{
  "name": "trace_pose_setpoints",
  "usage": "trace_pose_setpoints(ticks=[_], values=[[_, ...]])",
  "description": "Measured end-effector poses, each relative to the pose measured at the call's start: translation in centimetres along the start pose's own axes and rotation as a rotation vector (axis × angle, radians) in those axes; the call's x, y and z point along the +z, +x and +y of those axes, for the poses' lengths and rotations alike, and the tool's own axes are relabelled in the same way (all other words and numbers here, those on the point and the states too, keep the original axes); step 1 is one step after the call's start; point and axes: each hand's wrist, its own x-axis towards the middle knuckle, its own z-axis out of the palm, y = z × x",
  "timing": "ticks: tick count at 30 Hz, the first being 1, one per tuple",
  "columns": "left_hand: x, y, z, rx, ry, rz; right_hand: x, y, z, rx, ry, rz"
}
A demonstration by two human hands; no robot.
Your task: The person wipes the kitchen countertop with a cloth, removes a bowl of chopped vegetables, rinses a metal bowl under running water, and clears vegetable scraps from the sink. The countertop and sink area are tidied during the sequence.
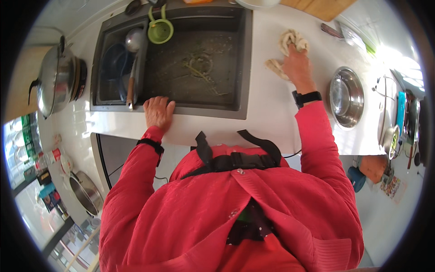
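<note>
A crumpled beige cloth (293,40) lies on the white countertop (268,98) to the right of the sink. My right hand (297,66) grips it from above, covering its middle. My left hand (159,112) rests on the front rim of the dark sink (217,111), thumb apart from the fingers, holding nothing. Green plant scraps (204,76) lie around the drain in the large basin. Just left of my left hand, a knife (131,89) with a brown handle lies along the divider between the basins.
A green strainer (160,31) hangs at the sink's back edge. The small basin holds a blue container (117,61) and a metal ladle (134,39). A steel bowl (346,98) stands right of my right forearm. A lidded pot (56,81) is at left, a wooden board (317,8) behind.
</note>
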Motion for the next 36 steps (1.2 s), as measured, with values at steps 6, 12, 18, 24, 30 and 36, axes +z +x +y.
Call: trace_pose_setpoints(ticks=[6,12,18,24,30,36], values=[[0.1,0.0,0.0,0.039,0.021,0.002,-3.1,-3.6,2.5,0.146,0.404,-0.033],[-0.2,-0.3,0.1,-0.036,0.043,-0.053,-8.2,-17.5,4.6,0.33,0.443,-0.013],[0.0,-1.2,-1.2,0.05,-0.279,0.092,-3.8,-23.3,2.7,0.314,0.08,-0.143],[-3.3,-4.0,-2.5,0.252,-0.565,0.223,-0.1,-21.0,-7.6,-0.2,0.185,-0.064],[-7.0,-15.3,-6.6,0.124,-0.621,0.278,0.0,-16.2,-23.3,-0.441,0.814,-0.241],[-2.6,-29.7,-11.5,-0.684,-0.724,0.329,1.0,-14.6,-45.1,-0.86,0.881,-0.195]])
